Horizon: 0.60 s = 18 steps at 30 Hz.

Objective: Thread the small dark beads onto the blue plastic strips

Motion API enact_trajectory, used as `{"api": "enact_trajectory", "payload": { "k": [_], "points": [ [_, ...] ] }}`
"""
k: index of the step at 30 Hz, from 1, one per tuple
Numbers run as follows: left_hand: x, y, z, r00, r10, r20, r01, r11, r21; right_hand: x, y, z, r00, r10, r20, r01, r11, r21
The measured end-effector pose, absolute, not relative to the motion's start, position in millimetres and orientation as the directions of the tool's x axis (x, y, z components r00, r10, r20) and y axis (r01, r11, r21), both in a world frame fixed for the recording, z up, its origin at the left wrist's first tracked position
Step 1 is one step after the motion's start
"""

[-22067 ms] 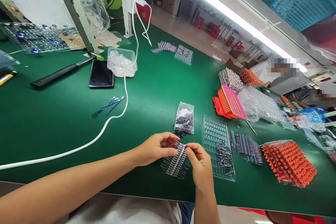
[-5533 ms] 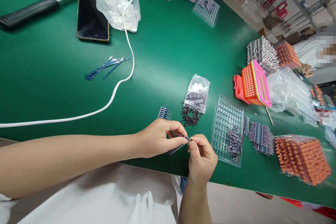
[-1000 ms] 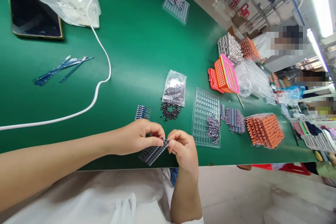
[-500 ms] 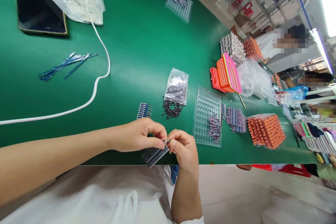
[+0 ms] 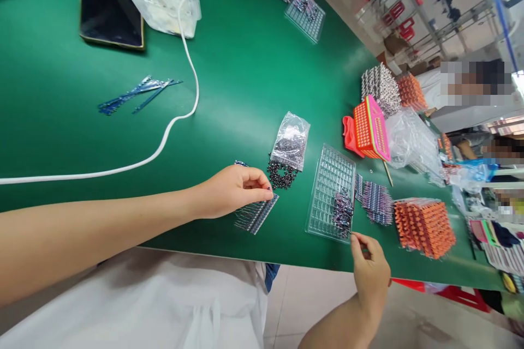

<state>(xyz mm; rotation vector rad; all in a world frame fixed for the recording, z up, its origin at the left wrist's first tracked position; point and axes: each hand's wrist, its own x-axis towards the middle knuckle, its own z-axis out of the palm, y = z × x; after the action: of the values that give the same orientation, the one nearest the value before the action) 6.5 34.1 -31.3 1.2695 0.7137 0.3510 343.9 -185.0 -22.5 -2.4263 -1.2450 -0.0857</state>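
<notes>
On the green table (image 5: 245, 76): small parts spread out.
Left hand (image 5: 231, 191): fingertips pinched on a strip of components (image 5: 257, 214), at centre.
Right hand (image 5: 370, 270): at 4 o'clock, fingers closed on a thin part, touching the clear tray (image 5: 329, 185).
Loose beads (image 5: 280, 174): just beyond the strip.

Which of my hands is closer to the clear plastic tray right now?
Right. The right hand is at the clear plastic tray's near corner; the left hand rests on a component strip further left.

Open green mat (image 5: 229, 87) centre (cable (image 5: 172, 122) crosses); trays (image 5: 331, 191) crowd right
</notes>
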Motion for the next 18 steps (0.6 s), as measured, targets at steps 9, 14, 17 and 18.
{"api": "enact_trajectory", "payload": {
  "k": [9, 14, 17, 18],
  "points": [
    [6, 40, -30, 0.667, 0.673, -0.32, 0.113, 0.333, 0.936, 333, -180, -41, 0.45, 0.778, 0.439, 0.888, -0.443, -0.124],
    [6, 39, -31, 0.663, 0.682, -0.309, 0.115, 0.315, 0.942, 276, -148, -37, 0.336, 0.828, 0.449, 0.939, -0.26, -0.224],
    [7, 38, -31, 0.665, 0.686, -0.297, 0.109, 0.304, 0.946, 244, -121, -44, 0.189, 0.918, 0.348, 0.955, -0.091, -0.281],
    [7, 39, -32, 0.664, 0.688, -0.291, 0.101, 0.303, 0.948, 236, -113, -47, 0.146, 0.934, 0.328, 0.957, -0.049, -0.286]
  ]
}}
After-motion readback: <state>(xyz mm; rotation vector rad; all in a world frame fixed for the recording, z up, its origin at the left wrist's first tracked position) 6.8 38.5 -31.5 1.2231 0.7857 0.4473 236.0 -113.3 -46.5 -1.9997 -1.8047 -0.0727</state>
